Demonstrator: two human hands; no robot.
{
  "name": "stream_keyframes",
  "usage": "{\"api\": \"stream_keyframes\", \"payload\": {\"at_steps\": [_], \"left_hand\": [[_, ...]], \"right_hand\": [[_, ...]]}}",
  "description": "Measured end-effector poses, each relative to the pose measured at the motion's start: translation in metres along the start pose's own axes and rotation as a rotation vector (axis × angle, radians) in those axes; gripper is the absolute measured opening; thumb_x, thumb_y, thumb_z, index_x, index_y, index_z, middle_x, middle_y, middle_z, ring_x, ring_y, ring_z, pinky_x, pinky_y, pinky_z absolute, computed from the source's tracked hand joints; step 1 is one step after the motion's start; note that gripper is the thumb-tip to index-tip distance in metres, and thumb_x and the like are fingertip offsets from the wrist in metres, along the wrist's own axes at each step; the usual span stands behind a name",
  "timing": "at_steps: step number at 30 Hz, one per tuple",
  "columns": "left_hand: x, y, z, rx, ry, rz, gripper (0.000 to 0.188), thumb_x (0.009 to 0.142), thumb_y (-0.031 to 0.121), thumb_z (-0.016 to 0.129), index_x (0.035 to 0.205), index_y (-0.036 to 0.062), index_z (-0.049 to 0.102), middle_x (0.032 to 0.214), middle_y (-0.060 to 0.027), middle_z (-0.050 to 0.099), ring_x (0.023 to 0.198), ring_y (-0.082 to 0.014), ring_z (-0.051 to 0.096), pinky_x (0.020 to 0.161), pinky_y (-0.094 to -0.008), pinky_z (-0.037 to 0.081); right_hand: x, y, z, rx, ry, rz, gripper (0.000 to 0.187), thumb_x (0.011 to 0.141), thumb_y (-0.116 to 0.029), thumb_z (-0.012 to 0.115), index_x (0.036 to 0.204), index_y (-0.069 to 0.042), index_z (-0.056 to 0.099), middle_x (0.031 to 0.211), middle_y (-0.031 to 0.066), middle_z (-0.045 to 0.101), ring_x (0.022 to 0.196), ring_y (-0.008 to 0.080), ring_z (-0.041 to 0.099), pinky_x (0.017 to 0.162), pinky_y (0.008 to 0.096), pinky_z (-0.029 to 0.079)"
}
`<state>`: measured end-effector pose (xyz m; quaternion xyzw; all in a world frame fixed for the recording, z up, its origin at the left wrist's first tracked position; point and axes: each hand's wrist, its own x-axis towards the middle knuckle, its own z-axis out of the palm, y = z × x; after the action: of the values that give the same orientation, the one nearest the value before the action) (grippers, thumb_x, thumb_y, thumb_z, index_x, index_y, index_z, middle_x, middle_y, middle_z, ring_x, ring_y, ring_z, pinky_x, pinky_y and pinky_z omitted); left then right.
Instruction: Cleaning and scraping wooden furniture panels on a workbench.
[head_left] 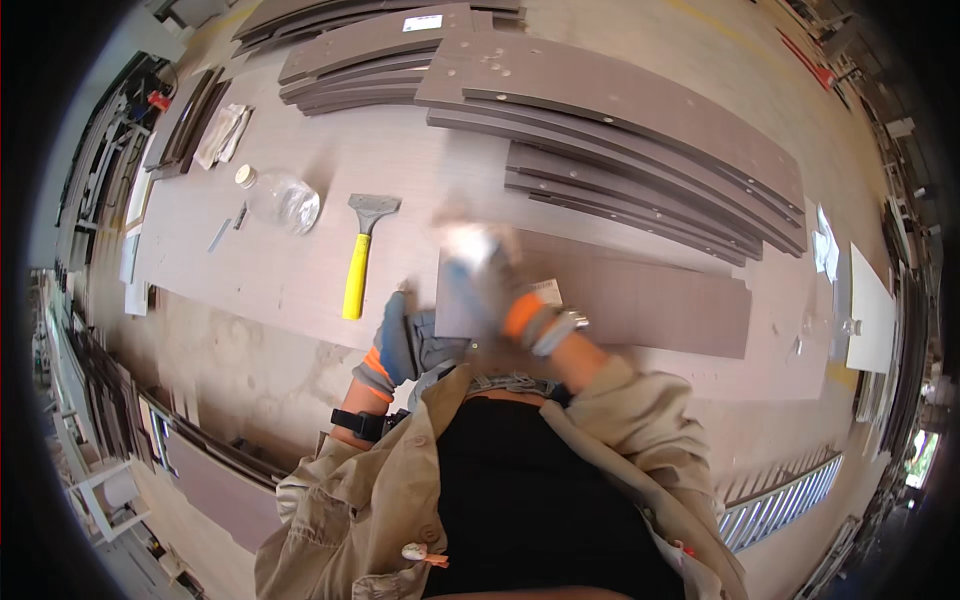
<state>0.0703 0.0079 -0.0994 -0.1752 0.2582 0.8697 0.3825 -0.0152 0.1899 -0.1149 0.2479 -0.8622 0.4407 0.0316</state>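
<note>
Brown board (650, 310) lies flat before wearer, approx. 2–3 o'clock of L hand (415, 340). L fingers together at near-left corner, prob. steadying it; can't tell if clamped. R hand (483, 275) over board, too blurred to read fingers. Scraper (357, 260) at board's 9, handle nearest wearer, prob. for reach. Board label (546, 292): illegible.

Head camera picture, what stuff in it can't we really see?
Head view, blurred: the right hand; motion blur smears its fingers, so what it may hold can't be told.
Head view, partly hidden: the board, behind the right hand and wrist.
Head view, too small: the print on the pale label by that wrist.
Head view, cut off: the farthest stack of planks, by the picture's top edge.
</note>
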Motion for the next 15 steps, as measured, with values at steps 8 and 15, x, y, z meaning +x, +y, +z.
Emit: {"api": "stream_keyframes", "payload": {"at_steps": [8,15], "left_hand": [[-0.013,0.015,-0.009,0.418,0.401,0.329,0.048,0.091,0.047,0.05,0.112,0.0031,0.052,0.095,-0.0083,0.061,0.084,-0.0187,0.059,0.076,-0.0341,0.05],[0.031,0.02,0.033,1.455,0.674,0.281,0.055,0.073,0.035,0.075,0.108,-0.0026,0.056,0.097,-0.0143,0.066,0.079,-0.0229,0.064,0.073,-0.0324,0.051]], "right_hand": [[-0.046,-0.012,-0.11,0.977,-0.635,0.9,0.038,0.094,-0.022,0.049,0.126,-0.001,0.048,0.11,0.0143,0.059,0.106,0.0224,0.055,0.091,0.0334,0.044],[-0.176,-0.006,-0.251,1.002,0.711,0.592,0.052,0.095,-0.037,0.041,0.131,0.0,0.043,0.125,0.0124,0.054,0.114,0.0232,0.052,0.1,0.0349,0.04]]}}
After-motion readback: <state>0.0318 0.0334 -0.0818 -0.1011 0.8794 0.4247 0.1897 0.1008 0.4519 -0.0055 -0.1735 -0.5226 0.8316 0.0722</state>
